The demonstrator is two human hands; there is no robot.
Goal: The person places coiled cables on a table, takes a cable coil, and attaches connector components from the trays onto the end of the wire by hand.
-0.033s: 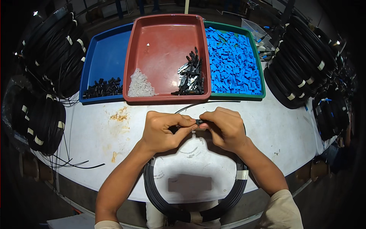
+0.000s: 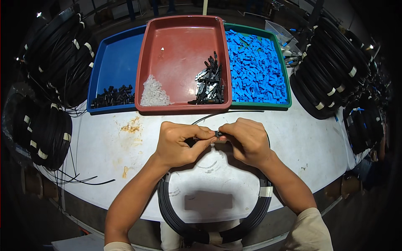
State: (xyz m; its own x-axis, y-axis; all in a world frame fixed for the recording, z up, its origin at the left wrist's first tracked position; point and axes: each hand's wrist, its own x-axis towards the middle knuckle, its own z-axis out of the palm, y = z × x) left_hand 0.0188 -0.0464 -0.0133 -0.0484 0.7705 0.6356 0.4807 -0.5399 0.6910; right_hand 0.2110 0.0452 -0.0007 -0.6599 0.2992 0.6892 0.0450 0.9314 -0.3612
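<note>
My left hand [image 2: 180,142] and my right hand [image 2: 249,140] meet over the middle of the white table [image 2: 125,157]. Between their fingertips is a small black connector piece [image 2: 217,133], pinched from both sides and mostly covered by the fingers. Below my wrists a coil of black cable [image 2: 166,208], bound with white tape, lies partly over the table's near edge. One loose black cable end [image 2: 247,111] curves out beyond my hands toward the trays. Whether that cable runs into the connector piece is hidden by my fingers.
Across the far side stand a blue tray [image 2: 117,58] with black parts, a red tray [image 2: 180,50] with white pieces and black parts, and a green tray [image 2: 259,105] full of blue connectors. Cable coils are stacked at left [image 2: 52,136] and right [image 2: 331,71].
</note>
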